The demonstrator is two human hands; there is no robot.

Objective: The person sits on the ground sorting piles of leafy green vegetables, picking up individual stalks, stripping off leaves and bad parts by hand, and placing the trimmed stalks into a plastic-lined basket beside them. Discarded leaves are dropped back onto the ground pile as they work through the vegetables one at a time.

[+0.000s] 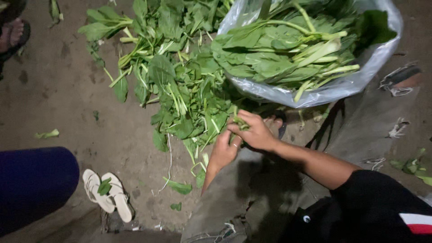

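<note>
A: Both hands meet over the lap. The right hand [257,132] pinches a small leafy green stem [240,122] at its fingertips, and the left hand [223,150] is closed just under it, touching.

B: Then grip near the stem base, I think, so leaves do not tear. The loose pile of greens [175,85] lies on the dirt floor [58,90] just beyond, and the plastic bag of greens [310,49] beside it.
</note>
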